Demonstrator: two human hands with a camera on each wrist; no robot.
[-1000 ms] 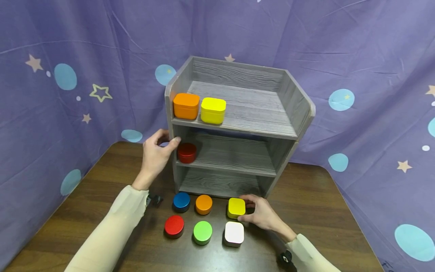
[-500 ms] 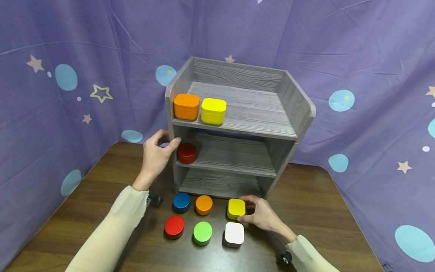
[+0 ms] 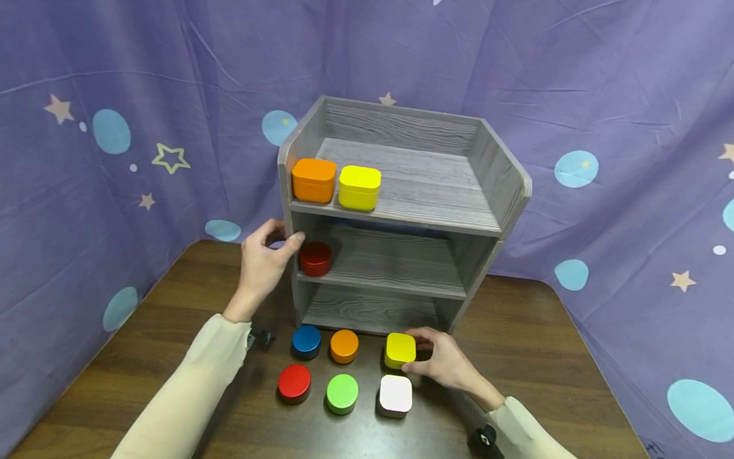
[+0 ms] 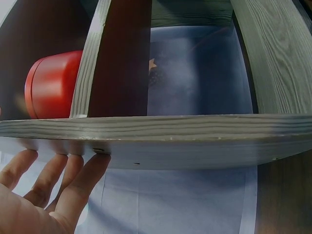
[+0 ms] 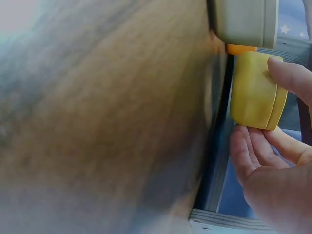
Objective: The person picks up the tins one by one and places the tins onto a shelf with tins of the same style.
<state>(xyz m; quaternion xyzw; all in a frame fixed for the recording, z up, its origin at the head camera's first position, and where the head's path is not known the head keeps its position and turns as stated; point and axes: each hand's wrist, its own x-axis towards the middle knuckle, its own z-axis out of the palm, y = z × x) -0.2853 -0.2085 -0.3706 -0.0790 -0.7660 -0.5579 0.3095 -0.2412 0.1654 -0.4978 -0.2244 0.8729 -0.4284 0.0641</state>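
Note:
My left hand (image 3: 264, 264) grips the left side panel of a grey wooden shelf unit (image 3: 395, 290), thumb at its front edge. In the left wrist view its fingers (image 4: 73, 183) press against the panel's outer face. At the table's right half, my right hand (image 3: 444, 360) pinches a yellow rounded-square tin (image 3: 400, 350) between thumb and fingers. The right wrist view shows the thumb on one side of this tin (image 5: 256, 90) and the fingertips on the opposite side. A white square tin (image 3: 395, 394) stands just in front of it.
Round tins in blue (image 3: 306, 342), orange (image 3: 344, 345), red (image 3: 294, 383) and green (image 3: 342, 393) stand before the shelf. An orange box (image 3: 313, 180) and a yellow box (image 3: 359, 188) sit on the top level, a red round tin (image 3: 315, 259) on the middle one. A purple curtain (image 3: 573, 95) hangs behind.
The right hand and the yellow tin have shifted very slightly to the right and away from me. My left hand has stayed in place on the shelf panel.

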